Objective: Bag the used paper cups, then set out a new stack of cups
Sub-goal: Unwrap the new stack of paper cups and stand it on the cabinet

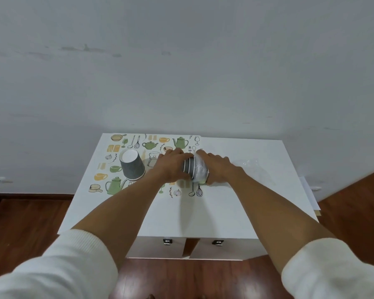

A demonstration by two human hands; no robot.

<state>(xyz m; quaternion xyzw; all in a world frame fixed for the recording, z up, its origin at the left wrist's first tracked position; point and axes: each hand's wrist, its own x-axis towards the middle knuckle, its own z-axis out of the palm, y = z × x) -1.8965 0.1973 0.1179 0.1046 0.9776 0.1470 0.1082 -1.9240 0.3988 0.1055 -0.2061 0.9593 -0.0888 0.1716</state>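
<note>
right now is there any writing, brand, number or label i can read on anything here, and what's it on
None can be read.
Mat: printed drawings of kettles, cups and whisks only, no words.
Upside-down cup stack: grey pattern, no lettering visible.
Cups held by both hands, in plastic wrap: stripes only; any print on the wrap is too blurred to tell.
Drawer latches: too small to show any marking.

Both arms stretched forward, left hand (171, 167) and right hand (218, 168) curled, gripping from opposite sides
</note>
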